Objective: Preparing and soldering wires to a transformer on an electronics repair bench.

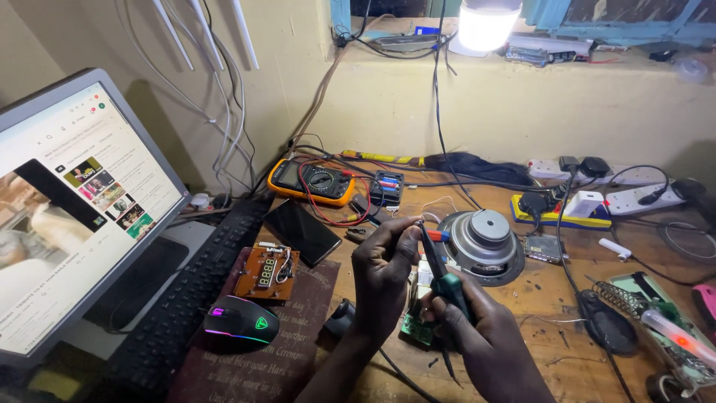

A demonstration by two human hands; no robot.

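A: Status, centre frame?

B: Right hand [477, 317] has its fingers clamped round a green-handled soldering iron [445, 280], tip pointing up. Left hand [382, 272] has fingers pinched together on something thin at the tip; too small to identify, maybe a wire end.

A: Board?

B: Small green circuit board [416, 327] lies on the table [552, 298] just under both hands, mostly hidden. Speaker [483, 242] just right of them, multimeter [312, 180] above left.

A: Step?

B: Looks like tinning or joining at the tip, held above the board. Next move likely needs a steady tip and the piece held still.
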